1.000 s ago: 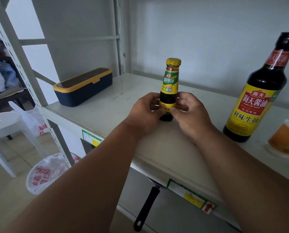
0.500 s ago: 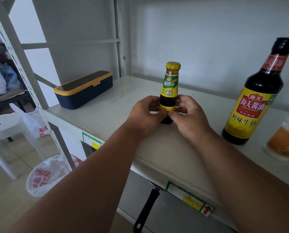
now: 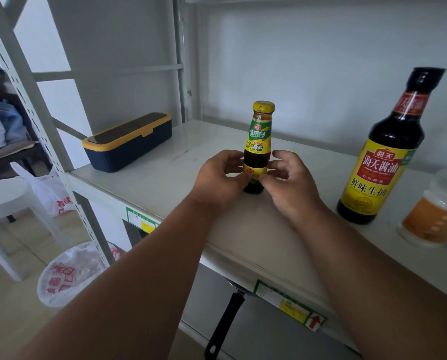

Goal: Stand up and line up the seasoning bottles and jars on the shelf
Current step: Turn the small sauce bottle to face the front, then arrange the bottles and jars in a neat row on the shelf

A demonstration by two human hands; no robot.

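A small dark sauce bottle (image 3: 259, 141) with a yellow cap and a green-yellow label stands upright on the white shelf (image 3: 165, 162). My left hand (image 3: 217, 178) and my right hand (image 3: 292, 183) cup its lower half from either side. Both thumbs press on the lower label, and the other fingers are loosely spread. A tall soy sauce bottle (image 3: 380, 162) with a yellow-red label stands upright to the right. At the far right is a clear jar (image 3: 435, 211) with an orange label, blurred and partly cut off.
A navy box with a yellow-trimmed lid (image 3: 128, 141) lies at the shelf's left rear. A black pan handle (image 3: 225, 326) hangs below the shelf's front edge. Left of the shelf frame stand a white stool (image 3: 4, 198) and plastic bags (image 3: 69, 274) on the floor.
The small bottle stays upright in the same spot. My fingers have loosened around it, and the right hand's fingers have spread away from the glass. The view has tilted slightly.
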